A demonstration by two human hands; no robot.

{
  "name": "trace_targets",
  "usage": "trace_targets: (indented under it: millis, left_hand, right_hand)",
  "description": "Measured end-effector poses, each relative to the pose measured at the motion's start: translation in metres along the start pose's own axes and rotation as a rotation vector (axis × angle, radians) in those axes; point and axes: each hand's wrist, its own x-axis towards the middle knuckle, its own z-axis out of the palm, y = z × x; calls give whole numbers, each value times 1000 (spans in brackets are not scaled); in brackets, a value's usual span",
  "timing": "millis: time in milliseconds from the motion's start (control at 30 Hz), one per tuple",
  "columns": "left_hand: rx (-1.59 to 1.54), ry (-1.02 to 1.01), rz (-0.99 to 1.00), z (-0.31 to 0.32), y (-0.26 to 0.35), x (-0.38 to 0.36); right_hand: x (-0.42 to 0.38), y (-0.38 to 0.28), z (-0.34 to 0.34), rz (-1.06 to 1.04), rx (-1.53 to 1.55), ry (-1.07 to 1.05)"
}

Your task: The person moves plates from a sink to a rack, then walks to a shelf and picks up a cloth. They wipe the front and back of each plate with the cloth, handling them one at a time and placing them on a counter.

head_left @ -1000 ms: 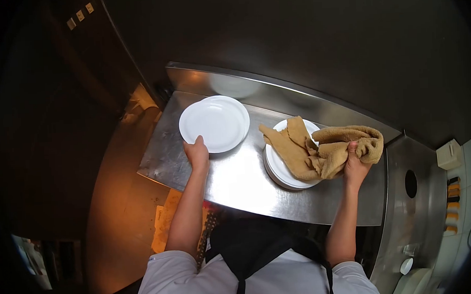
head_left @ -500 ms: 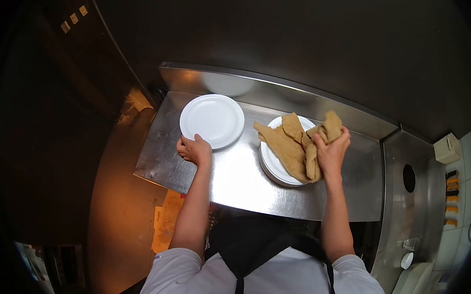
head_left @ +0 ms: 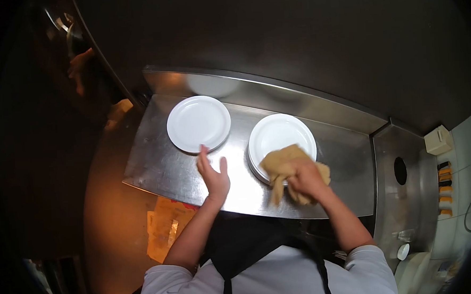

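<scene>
A white plate point(head_left: 198, 122) lies on the left part of the steel counter point(head_left: 151, 162). Just below its near rim is my left hand point(head_left: 214, 177), open, fingers apart and holding nothing. To the right stands a stack of white plates point(head_left: 277, 131). My right hand point(head_left: 305, 178) grips a tan cloth point(head_left: 284, 160), which covers the near right part of the top plate. Some of the cloth hangs past the stack's near edge, and motion blurs it a little.
A raised steel backsplash point(head_left: 264, 89) runs along the counter's far edge. On the right are a steel surface with a dark round hole point(head_left: 400, 171) and a row of yellow and black handles point(head_left: 445, 189) by the wall. An orange-lit sheet point(head_left: 162, 225) lies lower left.
My left hand has let go of the left plate and drawn back toward me. My right hand has brought the cloth down and nearer me on the stack, baring more of the top plate.
</scene>
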Motion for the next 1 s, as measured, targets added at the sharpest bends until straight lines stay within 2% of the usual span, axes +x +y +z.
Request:
trace_targets:
  millis: [33,67,100,167,200,300,400,533,567,600,633,700,767,900,967,1000]
  left_hand:
    - [-75,-76,98,5,1,-14]
    - [-52,-179,170,9,7,-25]
    - [-30,-282,250,14,17,-32]
    - [-42,-344,364,25,37,-45]
    - [-20,-329,347,32,40,-52]
    - [-4,-253,385,41,38,-56]
    - [65,-317,540,33,11,-56]
    - [107,-274,625,35,19,-59]
    - [133,-235,643,37,22,-57]
    - [109,-320,639,40,16,-59]
    - [134,-317,654,41,19,-57]
    - [185,-319,678,45,29,-50]
    - [213,-319,667,49,27,-48]
    - [212,-319,633,46,28,-44]
    - [173,-300,618,51,25,-48]
    - [140,-310,586,54,20,-50]
  right_hand:
    - [8,25,-1,39,-44,47]
    - [22,27,-7,206,-186,105]
    - [44,10,-15,254,-278,223]
    - [85,10,6,182,-189,332]
    - [98,9,25,125,-125,393]
    - [88,-13,42,-76,12,97]
    - [40,-31,2,-115,240,-241]
    - [55,-28,10,-134,61,-153]
    - [70,-27,13,-134,30,-53]
    - [83,-22,21,-131,3,42]
    - [94,-15,27,-130,-22,136]
    - [106,6,31,21,-161,254]
    - [103,18,6,218,-299,237]
    - [54,10,-6,383,-381,217]
    - [20,2,13,251,-333,176]
    - [9,-14,10,160,-221,83]
